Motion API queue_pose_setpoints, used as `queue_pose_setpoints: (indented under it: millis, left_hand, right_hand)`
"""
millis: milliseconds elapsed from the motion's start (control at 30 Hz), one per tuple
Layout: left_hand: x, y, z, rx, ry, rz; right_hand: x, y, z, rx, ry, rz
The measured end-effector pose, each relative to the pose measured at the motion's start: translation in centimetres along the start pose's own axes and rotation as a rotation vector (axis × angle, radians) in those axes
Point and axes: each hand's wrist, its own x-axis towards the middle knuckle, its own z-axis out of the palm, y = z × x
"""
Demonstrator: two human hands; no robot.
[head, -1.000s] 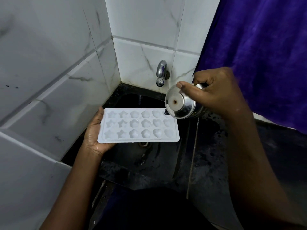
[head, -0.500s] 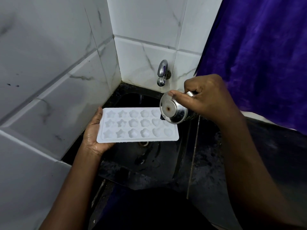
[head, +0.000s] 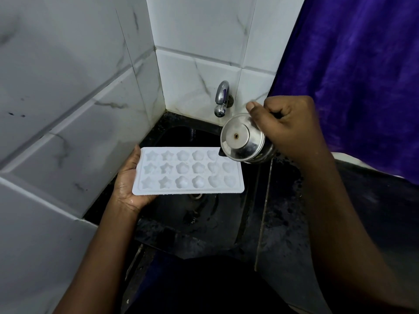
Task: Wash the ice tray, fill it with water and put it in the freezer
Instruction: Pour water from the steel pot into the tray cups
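Marble-look tiles [head: 74,91]: white, grey-veined, meeting in a corner behind the basin.
Curtain [head: 362,75]: deep purple cloth hanging at the right edge.
Sink [head: 204,214]: black and wet, drain just below the tray's near edge.
Ice tray [head: 189,171]: white plastic, star, flower and heart cups, held roughly level over the sink; some cups glint, though whether they hold water is hard to tell at this angle.
Steel vessel [head: 243,138]: small, shiny, tipped on its side over the tray's right end, base facing the camera.
Tap [head: 221,98]: chrome, on the back wall, no stream visible.
Step in hand: likely filling the cups from the vessel.
Doing it well: keep the tray flat, pour slowly, travel along each row, stop short of the brims so nothing slops on the way to the freezer.
Left hand [head: 129,186]: palm under the tray's left end, thumb pressed along the short edge, fingers hidden beneath.
Right hand [head: 285,128]: curled closed round the vessel's far side, thumb laid over its upper rim.
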Motion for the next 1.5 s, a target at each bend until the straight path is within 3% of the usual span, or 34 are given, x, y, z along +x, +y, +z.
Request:
queue_pose_setpoints:
  millis: [133,433,600,1067,1300,1500]
  left_hand:
    - [0.3,-0.3,0.1,0.008,-0.008,-0.002]
    - [1.0,-1.2,-0.1,0.057,-0.023,-0.021]
    - [1.2,-1.4,-0.1,0.065,-0.022,-0.018]
    - [1.2,-1.5,0.1,0.058,-0.044,0.001]
    - [1.2,-1.4,-0.2,0.029,-0.046,-0.015]
    - [1.3,-1.3,-0.4,0.034,-0.063,-0.024]
  right_hand:
    - [0.0,-0.1,0.2,0.020,0.020,0.040]
    - [-0.7,-1.3,1.0,-0.214,-0.061,-0.202]
    - [-0.6,-1.8,1.2,-0.294,-0.068,-0.237]
    - [-0.2,-1.6,1.0,-0.327,-0.026,-0.317]
    - [-0.1,-1.5,0.9,-0.295,-0.015,-0.317]
    - [-0.1,-1.4,1.1,-0.202,-0.010,-0.196]
